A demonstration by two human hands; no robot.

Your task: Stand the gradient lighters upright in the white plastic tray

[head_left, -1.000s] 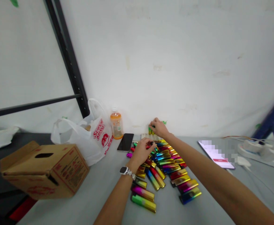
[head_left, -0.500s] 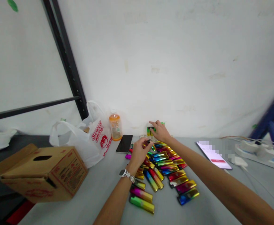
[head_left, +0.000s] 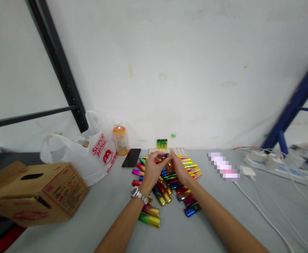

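My left hand (head_left: pixel 154 169) is closed with a cigarette lighter in it; the lighter's dark top (head_left: pixel 166 155) pokes out at the fingertips. My right hand (head_left: pixel 179 169) meets it from the right, its fingers together and bent toward the left fingertips; whatever they pinch is hidden. Beneath and around both hands lie many shiny lighters (head_left: pixel 150 219) in metallic gold, red, blue, green and purple. Behind the hands lies a pale tray with small holes (head_left: pixel 180 151). Three green-and-gold lighters (head_left: pixel 162 144) stand upright side by side at its back, near the wall.
Left of the pile lie a black phone (head_left: pixel 131 158), an orange-capped bottle (head_left: pixel 120 138), a white plastic bag (head_left: pixel 82 160) and an open cardboard box (head_left: pixel 56 189). On the right are a lit phone (head_left: pixel 224 167), a white charger (head_left: pixel 249 172) with cables, and a power strip (head_left: pixel 283 165).
My right hand has come back from the upright lighters at the tray to my left hand. The left hand still holds a lighter. The camera view has turned slightly right.
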